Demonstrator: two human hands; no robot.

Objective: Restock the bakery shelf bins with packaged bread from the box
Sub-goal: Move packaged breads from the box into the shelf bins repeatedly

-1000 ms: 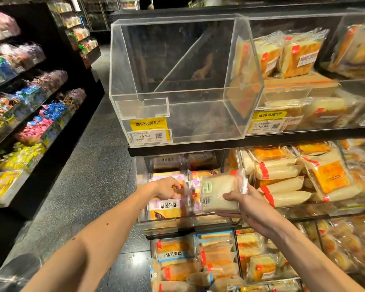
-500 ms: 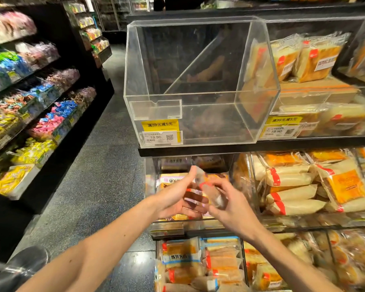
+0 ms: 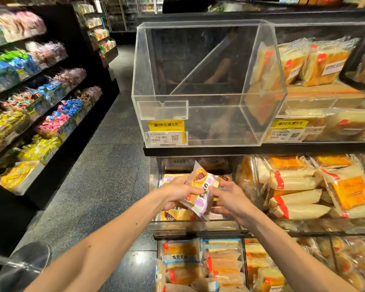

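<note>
A packaged bread [image 3: 201,189] in a white, orange and purple wrapper is held tilted over the middle-shelf clear bin [image 3: 198,225]. My left hand [image 3: 177,193] grips its left side. My right hand [image 3: 230,200] holds its right side and lower edge. Several similar packs [image 3: 177,216] lie in that bin under my hands. Above it stands a clear acrylic bin [image 3: 160,110] with nothing in it, carrying a yellow price tag [image 3: 166,131]. The box is not in view.
Bins to the right hold packs of orange and white bread [image 3: 299,192], and more bread [image 3: 198,264] fills the lower bins. A black candy shelf [image 3: 40,114] lines the left of the dark speckled aisle floor [image 3: 101,186]. A grey round object [image 3: 23,264] sits at bottom left.
My right hand carried a bread pack left to the middle bin and my left hand came to it. Now both hold a pack with its printed face turned up.
</note>
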